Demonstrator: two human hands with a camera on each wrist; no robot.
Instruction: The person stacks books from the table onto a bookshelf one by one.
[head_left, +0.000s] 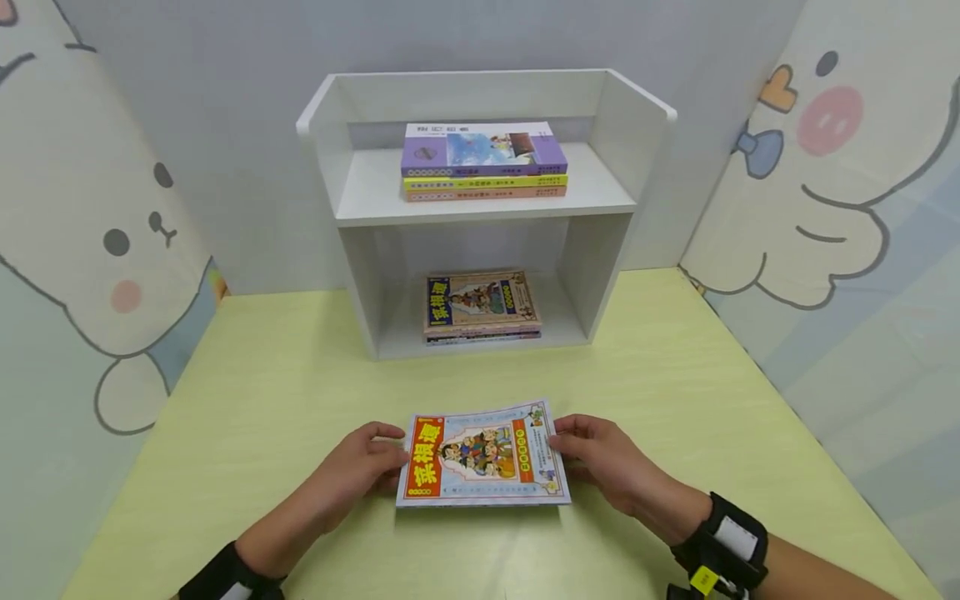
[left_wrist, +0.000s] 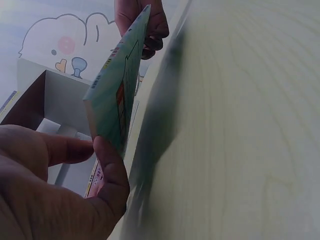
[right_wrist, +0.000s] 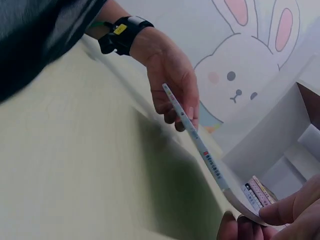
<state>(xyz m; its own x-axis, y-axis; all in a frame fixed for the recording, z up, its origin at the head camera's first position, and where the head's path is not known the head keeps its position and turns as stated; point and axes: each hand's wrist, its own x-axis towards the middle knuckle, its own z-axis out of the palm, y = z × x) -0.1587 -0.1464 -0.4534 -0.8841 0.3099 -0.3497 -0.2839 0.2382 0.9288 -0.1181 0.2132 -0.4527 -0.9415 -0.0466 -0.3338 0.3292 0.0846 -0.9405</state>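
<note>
A thin book point(head_left: 480, 454) with a pale blue cover and a red-and-yellow title block is held level, a little above the tabletop, casting a shadow below it. My left hand point(head_left: 358, 467) pinches its left edge between thumb and fingers; the left wrist view shows the book's spine side point(left_wrist: 117, 82) tilted across the picture. At the opposite edge my right hand point(head_left: 611, 458) pinches the book too, thumb on top and fingers beneath. In the right wrist view the cover bends slightly near the right thumb point(right_wrist: 282, 212).
A white two-tier shelf point(head_left: 480, 215) stands behind the book. Its upper tier bears a stack of purple, yellow and orange books point(head_left: 483, 162); its lower tier bears a stack of comic-style books point(head_left: 482, 304). Walls with cartoon animals flank the pale yellow-green table point(head_left: 262, 375).
</note>
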